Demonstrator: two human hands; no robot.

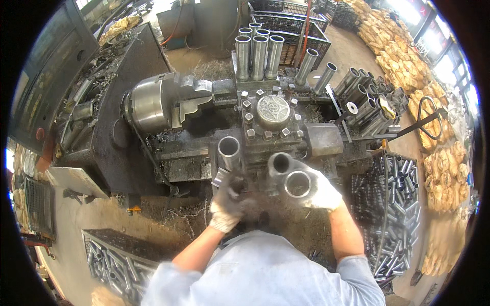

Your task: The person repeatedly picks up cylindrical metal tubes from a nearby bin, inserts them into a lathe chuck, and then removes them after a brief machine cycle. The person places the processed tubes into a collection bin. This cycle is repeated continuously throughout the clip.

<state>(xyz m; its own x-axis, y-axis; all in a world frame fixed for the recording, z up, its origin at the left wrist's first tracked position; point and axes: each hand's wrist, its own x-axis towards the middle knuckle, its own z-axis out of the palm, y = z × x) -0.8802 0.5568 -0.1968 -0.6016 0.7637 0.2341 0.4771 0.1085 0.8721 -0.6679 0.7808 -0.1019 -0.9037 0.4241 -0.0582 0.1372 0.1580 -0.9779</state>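
My right hand (320,191), in a pale work glove, is wrapped round two steel tubes held side by side. The nearer steel tube (298,184) shows a bright round rim, and the farther tube (281,163) looks darker inside. My left hand (228,206), in a glove with dark, dirty fingers, is just below a single upright steel tube (229,155). Motion smears its fingers, so I cannot make out their grip. Both hands are on the near side of the lathe's tool post (273,109).
The lathe's chuck (150,104) is to the left. Several steel tubes (259,56) stand behind the tool post, with more tubes (365,102) at the right. A bin of tubes (400,204) stands at lower right, another bin (115,268) at lower left. A looped handle (431,117) juts rightward.
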